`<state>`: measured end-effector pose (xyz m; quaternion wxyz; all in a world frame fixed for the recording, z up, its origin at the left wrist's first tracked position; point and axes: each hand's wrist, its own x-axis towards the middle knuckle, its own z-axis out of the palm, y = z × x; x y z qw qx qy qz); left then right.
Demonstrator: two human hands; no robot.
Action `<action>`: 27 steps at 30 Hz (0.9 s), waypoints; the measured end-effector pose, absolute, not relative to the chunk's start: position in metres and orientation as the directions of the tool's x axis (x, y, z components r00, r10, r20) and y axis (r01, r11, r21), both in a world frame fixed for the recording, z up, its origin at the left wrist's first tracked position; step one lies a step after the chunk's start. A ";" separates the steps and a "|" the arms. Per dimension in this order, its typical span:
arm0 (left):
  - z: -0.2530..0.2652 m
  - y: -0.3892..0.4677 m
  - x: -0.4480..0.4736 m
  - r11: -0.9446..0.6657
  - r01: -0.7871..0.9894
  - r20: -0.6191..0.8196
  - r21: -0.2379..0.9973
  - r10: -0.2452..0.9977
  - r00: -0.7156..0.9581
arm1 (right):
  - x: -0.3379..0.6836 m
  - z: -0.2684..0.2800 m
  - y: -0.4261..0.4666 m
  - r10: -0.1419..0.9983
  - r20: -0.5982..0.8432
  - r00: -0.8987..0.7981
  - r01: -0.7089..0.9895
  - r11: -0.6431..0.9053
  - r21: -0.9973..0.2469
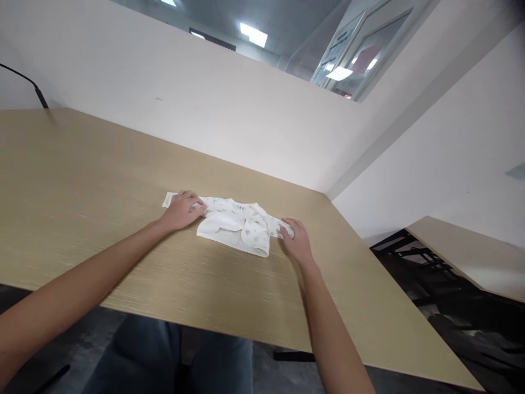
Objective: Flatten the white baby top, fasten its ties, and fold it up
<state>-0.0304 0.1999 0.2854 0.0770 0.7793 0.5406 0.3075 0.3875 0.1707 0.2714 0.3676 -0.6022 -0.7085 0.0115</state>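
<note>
A small white baby shirt point(233, 221) with a scattered dark print lies spread on the wooden table, sleeves out to both sides. Its front flaps overlap unevenly, and the left one is folded back, baring the plain inside above the hem. My left hand point(184, 210) rests over the left sleeve, thumb and fingertips closed on the cloth near the armpit; the cuff shows beyond the hand. At the other end, my right hand point(296, 238) has its thumb and fingers closed on the right sleeve near the cuff. Its fingertips partly cover that sleeve end.
The table point(102, 164) meets a white wall point(205, 109) at its far side, below a window. A black cable point(39, 93) reaches the table at the far left. Another table point(471, 251) with dark legs stands to the right. My legs are under the front edge.
</note>
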 end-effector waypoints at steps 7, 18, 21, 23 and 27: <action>0.285 0.183 -0.004 -0.505 0.725 0.309 0.468 0.862 0.401 | 0.311 0.295 0.141 0.791 0.523 -0.318 0.612 0.593 -0.524; 0.326 0.143 0.012 -0.739 0.207 0.407 0.642 0.556 0.725 | 0.273 0.293 0.121 0.739 0.353 -0.573 0.550 0.667 -0.504; 0.316 0.159 -0.003 -0.663 0.388 0.368 0.640 0.708 0.602 | 0.272 0.292 0.121 0.716 0.372 -0.591 0.519 0.691 -0.503; 0.302 0.175 -0.015 -0.535 0.613 0.300 0.582 0.841 0.450 | 0.271 0.289 0.122 0.706 0.399 -0.586 0.513 0.704 -0.491; 0.277 0.200 -0.028 -0.375 0.825 0.205 0.424 0.926 0.316 | 0.269 0.287 0.122 0.689 0.395 -0.607 0.489 0.716 -0.498</action>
